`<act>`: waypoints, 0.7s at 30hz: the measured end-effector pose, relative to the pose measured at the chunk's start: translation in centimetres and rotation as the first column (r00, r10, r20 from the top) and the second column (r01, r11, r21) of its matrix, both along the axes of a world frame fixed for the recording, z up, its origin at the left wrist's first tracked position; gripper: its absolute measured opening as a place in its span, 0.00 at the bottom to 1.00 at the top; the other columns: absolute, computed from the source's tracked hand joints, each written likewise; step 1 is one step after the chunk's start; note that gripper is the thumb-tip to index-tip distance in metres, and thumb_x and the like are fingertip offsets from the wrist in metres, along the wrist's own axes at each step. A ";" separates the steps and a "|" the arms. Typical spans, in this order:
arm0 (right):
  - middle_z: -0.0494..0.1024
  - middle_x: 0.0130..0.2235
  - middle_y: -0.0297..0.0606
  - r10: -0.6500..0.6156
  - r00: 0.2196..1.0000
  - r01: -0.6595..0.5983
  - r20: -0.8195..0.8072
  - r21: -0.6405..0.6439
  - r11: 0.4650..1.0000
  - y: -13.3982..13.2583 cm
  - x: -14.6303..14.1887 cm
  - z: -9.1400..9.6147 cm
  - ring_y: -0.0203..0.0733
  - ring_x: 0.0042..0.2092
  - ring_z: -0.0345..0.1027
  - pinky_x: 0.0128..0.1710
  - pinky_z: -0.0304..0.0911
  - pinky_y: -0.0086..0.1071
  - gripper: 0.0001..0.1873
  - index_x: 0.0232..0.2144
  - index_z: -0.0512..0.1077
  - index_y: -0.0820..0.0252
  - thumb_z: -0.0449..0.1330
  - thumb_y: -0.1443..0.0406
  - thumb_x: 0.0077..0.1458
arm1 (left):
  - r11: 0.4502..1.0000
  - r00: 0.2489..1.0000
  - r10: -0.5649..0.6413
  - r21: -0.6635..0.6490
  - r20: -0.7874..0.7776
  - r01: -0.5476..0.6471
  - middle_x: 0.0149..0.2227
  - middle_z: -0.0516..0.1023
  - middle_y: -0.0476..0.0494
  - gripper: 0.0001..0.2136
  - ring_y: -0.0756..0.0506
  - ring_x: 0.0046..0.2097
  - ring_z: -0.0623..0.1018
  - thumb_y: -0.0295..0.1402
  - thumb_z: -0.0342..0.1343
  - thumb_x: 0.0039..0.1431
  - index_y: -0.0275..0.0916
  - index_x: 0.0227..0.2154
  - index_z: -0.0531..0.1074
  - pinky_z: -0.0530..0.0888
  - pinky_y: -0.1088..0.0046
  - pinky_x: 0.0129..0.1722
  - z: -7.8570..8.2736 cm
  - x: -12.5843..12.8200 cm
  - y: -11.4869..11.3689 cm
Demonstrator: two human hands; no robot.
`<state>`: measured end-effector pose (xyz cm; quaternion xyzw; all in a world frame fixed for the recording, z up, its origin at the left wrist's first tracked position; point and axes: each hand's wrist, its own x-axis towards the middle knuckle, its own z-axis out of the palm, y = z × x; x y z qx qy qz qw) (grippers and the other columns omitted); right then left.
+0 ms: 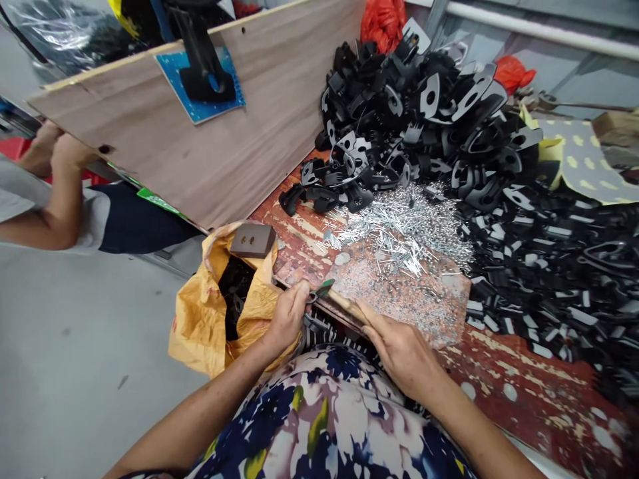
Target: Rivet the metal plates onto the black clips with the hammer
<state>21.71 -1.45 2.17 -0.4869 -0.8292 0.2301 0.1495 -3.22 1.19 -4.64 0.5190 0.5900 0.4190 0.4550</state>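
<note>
Flaking red tabletop (499,369), pointed dark-green piece (324,288)

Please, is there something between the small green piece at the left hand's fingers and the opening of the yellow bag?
Yes: in this view, the left hand itself, then the folded side of the yellow bag, lie between the green piece and the bag's opening. No other object shows between.
</note>
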 end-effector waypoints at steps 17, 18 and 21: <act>0.77 0.50 0.50 -0.128 0.985 0.085 0.111 0.329 0.940 1.3 1.5 -5.1 0.53 0.48 0.66 0.48 0.68 0.48 0.21 0.60 0.71 0.61 0.50 0.68 0.68 | 0.945 0.722 0.243 0.326 -0.648 -0.025 0.40 0.80 0.43 0.15 0.42 0.42 0.78 0.43 0.50 0.67 0.41 0.37 0.77 0.71 0.67 0.45 9.1 -12.1 2.7; 0.77 0.50 0.50 -0.129 0.987 0.092 0.097 0.321 0.943 1.3 1.5 -5.1 0.53 0.48 0.66 0.48 0.69 0.48 0.22 0.60 0.71 0.61 0.50 0.69 0.68 | 0.945 0.728 0.198 0.326 -0.656 0.037 0.40 0.80 0.43 0.14 0.42 0.42 0.79 0.43 0.51 0.67 0.41 0.38 0.78 0.72 0.67 0.46 9.6 -10.9 4.3; 0.76 0.50 0.49 -0.140 0.988 0.116 0.062 0.294 0.949 1.2 1.2 -4.5 0.53 0.48 0.66 0.48 0.69 0.48 0.22 0.60 0.71 0.59 0.51 0.69 0.67 | 0.941 0.660 0.106 0.290 -0.744 0.176 0.44 0.79 0.41 0.14 0.40 0.46 0.79 0.41 0.53 0.65 0.39 0.46 0.77 0.72 0.65 0.51 11.0 -7.6 10.0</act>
